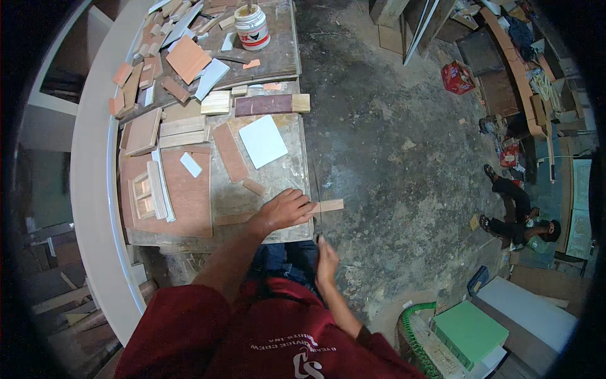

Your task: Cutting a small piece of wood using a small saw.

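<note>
Bearing white lettering and a white emblem across its chest, a dark red cloth shirt (pixel 252 341) fills the lower view. A round white plastic tub (pixel 252 31) with a red band and a dark printed figure stands at the far end of a worn grey-brown wooden worktable (pixel 278 179); its print is too small to read.

Wood offcuts (pixel 175 90) crowd the table's far left part. Nearer lie a white square panel (pixel 263 141), a reddish-brown rectangular board (pixel 230 151) and a small pale wooden frame (pixel 145 197). Stained dark grey concrete flooring (pixel 391 164) spreads to the right, where a person's dark-trousered legs (pixel 514 199) show near the wall. A green rectangular box (pixel 470 331) sits at lower right.

At the table's near right corner, the left hand (pixel 287 209) lies over a pale narrow wooden strip (pixel 329 205), its fingers bent and close together, clasping it. The strip's end juts past the table edge. Just below, the right hand (pixel 326 260) is partly curled beside the edge; whether it grips anything I cannot tell.
</note>
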Demonstrator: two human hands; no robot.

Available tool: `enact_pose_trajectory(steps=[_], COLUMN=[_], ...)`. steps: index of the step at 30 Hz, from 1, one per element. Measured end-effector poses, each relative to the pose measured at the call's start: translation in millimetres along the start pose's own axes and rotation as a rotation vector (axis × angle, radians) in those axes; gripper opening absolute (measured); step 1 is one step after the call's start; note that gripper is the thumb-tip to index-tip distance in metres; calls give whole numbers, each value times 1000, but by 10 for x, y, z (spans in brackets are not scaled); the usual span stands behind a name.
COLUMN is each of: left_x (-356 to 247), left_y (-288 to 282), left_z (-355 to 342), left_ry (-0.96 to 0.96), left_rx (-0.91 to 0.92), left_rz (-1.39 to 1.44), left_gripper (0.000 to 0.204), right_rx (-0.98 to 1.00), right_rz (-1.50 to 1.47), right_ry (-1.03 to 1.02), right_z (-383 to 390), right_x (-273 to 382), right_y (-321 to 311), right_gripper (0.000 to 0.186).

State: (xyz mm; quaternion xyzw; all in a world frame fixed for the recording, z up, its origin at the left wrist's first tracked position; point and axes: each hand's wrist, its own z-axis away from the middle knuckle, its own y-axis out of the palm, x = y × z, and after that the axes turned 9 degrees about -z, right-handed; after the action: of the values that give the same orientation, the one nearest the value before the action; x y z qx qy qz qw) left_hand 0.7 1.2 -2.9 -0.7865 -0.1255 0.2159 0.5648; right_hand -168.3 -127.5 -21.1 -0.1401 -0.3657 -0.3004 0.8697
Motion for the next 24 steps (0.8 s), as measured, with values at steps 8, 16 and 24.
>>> enact_pose_trajectory(steps=[8, 16, 24], left_x=[-11, -11, 14], left_y=[45, 0, -15], left_z=[-39, 27, 25], left_ry=[-10, -4, -10], left_rx=[24, 18, 0], left_rz=[-2, 39, 35], left_gripper=[33, 35, 37], right_rx=[74, 15, 38], right_rz=[-281, -190, -10], right_ry=[101, 184, -20], right_z=[-240, -28, 191], right_x=[336, 266, 166], right_y=[264, 119, -27], right_gripper=[32, 27, 31])
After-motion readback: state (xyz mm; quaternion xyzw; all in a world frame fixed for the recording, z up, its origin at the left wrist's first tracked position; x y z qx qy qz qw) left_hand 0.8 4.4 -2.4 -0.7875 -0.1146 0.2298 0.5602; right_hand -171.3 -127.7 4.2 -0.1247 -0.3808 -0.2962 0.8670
